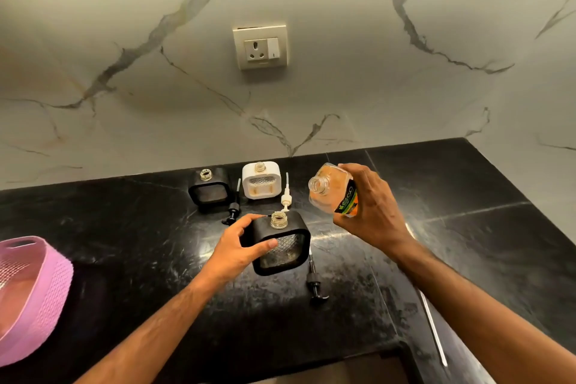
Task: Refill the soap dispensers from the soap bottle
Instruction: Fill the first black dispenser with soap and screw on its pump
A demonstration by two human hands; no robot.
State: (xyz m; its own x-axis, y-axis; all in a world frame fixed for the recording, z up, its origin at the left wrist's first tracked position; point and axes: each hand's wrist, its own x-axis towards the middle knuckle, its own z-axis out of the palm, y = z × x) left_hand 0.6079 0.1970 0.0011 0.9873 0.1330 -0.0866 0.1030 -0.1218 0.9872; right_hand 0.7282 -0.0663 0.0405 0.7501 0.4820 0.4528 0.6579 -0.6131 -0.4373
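Orange soap bottle (331, 189) gripped in right hand (371, 206), mouth tilted lower-left toward open neck of dispenser (280, 241); left hand (240, 248) holds dispenser.

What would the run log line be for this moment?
left hand grips near black dispenser | right hand holds tilted soap bottle | neck open | no soap visibly flowing

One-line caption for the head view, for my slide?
Right hand tilts the open soap bottle toward the black dispenser steadied by the left hand.
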